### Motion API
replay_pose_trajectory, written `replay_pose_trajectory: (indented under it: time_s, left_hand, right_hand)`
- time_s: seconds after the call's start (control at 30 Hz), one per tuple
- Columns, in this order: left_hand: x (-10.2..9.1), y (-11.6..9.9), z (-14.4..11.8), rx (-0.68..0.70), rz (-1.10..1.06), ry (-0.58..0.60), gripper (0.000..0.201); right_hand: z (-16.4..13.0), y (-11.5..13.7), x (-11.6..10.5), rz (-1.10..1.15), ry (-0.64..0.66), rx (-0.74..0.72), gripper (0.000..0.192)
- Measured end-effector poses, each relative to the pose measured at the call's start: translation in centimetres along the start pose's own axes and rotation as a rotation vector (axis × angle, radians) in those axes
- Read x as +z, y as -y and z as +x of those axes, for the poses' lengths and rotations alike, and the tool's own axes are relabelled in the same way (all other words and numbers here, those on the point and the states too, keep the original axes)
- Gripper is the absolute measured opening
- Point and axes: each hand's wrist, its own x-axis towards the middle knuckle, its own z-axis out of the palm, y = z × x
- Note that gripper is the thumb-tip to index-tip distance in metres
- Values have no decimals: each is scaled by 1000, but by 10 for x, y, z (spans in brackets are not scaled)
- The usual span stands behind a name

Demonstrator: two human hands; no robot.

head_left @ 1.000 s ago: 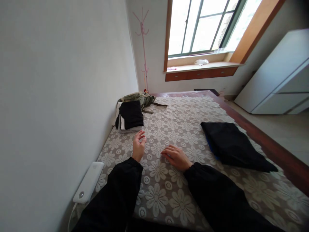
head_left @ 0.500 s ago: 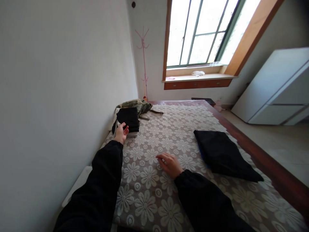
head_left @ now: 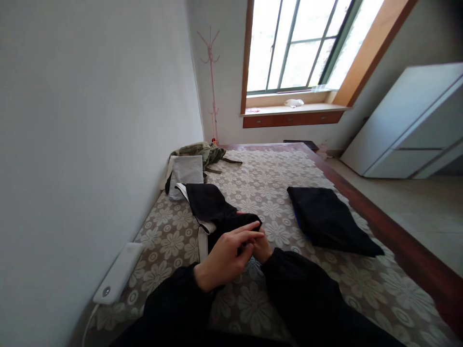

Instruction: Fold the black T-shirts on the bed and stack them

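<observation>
The black garment (head_left: pixel 213 207) that half a second ago topped the stack by the wall now lies drawn onto the bed (head_left: pixel 361 284) beside the grey folded piece (head_left: pixel 186 171), the left hand (head_left: pixel 226 258) and right hand (head_left: pixel 261 248) both pinching its near edge.
</observation>
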Motion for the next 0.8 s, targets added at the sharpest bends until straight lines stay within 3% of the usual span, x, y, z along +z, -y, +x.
replay_pose_trajectory:
  time_s: [0.1,0.23,0.33,0.47,0.57,0.7,0.8]
  left_hand:
    - [-17,17,-16,15,3,-43,33]
    - [-61,67,-26,-19,300,-240,40]
    - [-100,110,-22,-141,609,-162,63]
    - [-137,147,-11,-205,692,-113,64]
    - [-147,152,-3,-211,708,-104,50]
    - [-148,139,5,-221,702,-148,24]
    - [-148,116,5,-229,683,-257,35]
  right_hand:
    - [11,3,-7,101,-122,65,33]
    - [26,18,-21,262,-294,150,30]
    - [31,31,-32,355,-363,211,27]
    - [33,44,-55,551,-284,367,31]
    - [38,53,-80,580,-212,418,32]
    - [46,62,-115,450,-209,499,19]
    - [37,68,-146,356,-228,570,19]
